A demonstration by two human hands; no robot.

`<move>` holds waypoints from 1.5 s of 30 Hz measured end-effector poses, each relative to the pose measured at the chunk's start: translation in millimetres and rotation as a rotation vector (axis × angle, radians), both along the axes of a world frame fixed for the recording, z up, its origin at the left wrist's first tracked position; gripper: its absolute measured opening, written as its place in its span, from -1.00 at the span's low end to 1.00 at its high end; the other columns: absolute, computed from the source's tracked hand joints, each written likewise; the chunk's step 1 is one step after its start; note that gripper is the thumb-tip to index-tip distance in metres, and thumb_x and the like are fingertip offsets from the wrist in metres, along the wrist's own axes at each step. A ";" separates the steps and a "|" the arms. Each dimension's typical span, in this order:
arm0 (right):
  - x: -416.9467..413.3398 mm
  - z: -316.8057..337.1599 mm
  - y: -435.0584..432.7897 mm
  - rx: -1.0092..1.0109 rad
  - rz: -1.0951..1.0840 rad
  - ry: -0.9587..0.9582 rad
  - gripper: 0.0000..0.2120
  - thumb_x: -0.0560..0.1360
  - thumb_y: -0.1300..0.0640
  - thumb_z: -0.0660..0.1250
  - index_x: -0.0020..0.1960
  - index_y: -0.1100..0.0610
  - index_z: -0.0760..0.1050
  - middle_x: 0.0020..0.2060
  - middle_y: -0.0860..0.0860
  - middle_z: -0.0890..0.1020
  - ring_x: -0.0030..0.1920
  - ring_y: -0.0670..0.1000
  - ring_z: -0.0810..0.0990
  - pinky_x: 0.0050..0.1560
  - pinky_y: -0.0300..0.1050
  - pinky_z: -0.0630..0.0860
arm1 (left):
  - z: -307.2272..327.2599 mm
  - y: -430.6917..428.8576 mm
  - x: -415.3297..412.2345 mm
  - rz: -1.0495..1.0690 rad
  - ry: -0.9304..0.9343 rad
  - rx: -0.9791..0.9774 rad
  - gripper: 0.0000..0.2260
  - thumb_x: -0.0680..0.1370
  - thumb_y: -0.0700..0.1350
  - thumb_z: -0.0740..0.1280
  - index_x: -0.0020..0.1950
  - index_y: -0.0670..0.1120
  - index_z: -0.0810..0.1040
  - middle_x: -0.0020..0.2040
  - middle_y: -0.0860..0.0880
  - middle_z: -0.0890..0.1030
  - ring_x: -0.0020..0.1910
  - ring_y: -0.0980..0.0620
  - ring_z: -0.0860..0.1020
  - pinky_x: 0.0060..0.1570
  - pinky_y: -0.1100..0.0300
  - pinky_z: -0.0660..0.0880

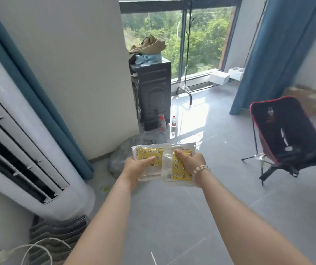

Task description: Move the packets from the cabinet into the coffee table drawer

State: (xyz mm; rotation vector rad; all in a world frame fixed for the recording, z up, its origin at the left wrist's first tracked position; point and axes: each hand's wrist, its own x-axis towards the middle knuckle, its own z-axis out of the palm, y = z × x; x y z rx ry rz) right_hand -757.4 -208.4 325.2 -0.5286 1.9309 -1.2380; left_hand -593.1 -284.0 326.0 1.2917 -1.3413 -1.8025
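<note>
I hold two clear plastic packets with yellow printed inserts out in front of me at chest height, side by side over the grey floor. My left hand [134, 169] grips the left packet [150, 156], thumb on top. My right hand [190, 162], with a bead bracelet on its wrist, grips the right packet [180, 172], thumb on top. The two packets touch or overlap in the middle. No cabinet or coffee table drawer shows in this view.
A tall white air conditioner [29, 150] stands at the left, with cables at its base. Ahead are a dark tower speaker [153, 92], two bottles [173, 121], a grey bag [122, 159] and a window. A black-and-red folding chair [287, 134] stands at the right.
</note>
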 end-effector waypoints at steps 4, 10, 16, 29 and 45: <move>-63.4 -7.3 43.0 0.014 -0.154 0.027 -0.58 0.40 -0.13 0.43 0.00 0.22 0.56 -0.22 0.07 0.61 -0.23 0.07 0.61 -0.15 -0.08 0.59 | -4.2 22.9 -73.2 -0.125 0.001 0.019 -0.67 0.39 -0.16 0.51 0.12 -0.21 0.60 0.06 -0.16 0.66 0.10 -0.16 0.61 0.24 -0.14 0.45; -127.8 -23.1 105.4 -0.002 -0.390 -0.020 -0.32 0.40 -0.15 0.42 0.31 0.31 0.42 0.17 0.17 0.59 0.02 0.11 0.61 0.03 -0.07 0.57 | -8.9 51.1 -168.9 -0.307 -0.054 0.011 -0.61 0.42 -0.11 0.50 0.17 -0.20 0.51 0.09 -0.07 0.60 0.05 -0.01 0.55 0.07 0.15 0.44; -187.0 -27.2 171.9 0.055 -0.594 -0.028 -0.23 0.39 -0.20 0.40 0.37 0.32 0.35 0.25 0.15 0.53 0.16 0.14 0.56 0.18 -0.03 0.51 | -19.5 92.6 -264.3 -0.535 -0.074 0.060 -0.81 0.46 -0.16 0.45 0.03 -0.11 0.53 -0.09 0.01 0.59 -0.11 0.06 0.54 -0.03 0.15 0.41; -284.0 -32.8 331.4 0.108 -1.230 -0.094 -0.34 0.42 -0.20 0.38 0.21 0.36 0.42 0.09 0.14 0.54 0.08 0.14 0.53 0.04 -0.09 0.45 | -29.7 226.9 -470.4 -1.148 -0.147 0.061 -0.68 0.42 -0.15 0.48 0.14 -0.18 0.58 -0.02 -0.11 0.67 -0.02 -0.10 0.63 0.11 -0.03 0.55; -226.7 -25.1 503.9 0.137 -1.923 -0.110 -0.48 0.40 -0.28 0.36 -0.07 0.22 0.53 -0.25 0.05 0.59 -0.23 0.05 0.55 -0.17 -0.16 0.42 | -32.5 453.6 -528.0 -1.831 -0.172 0.071 -0.86 0.44 -0.24 0.44 -0.02 -0.20 0.58 -0.09 -0.16 0.64 -0.15 -0.13 0.61 0.07 -0.04 0.53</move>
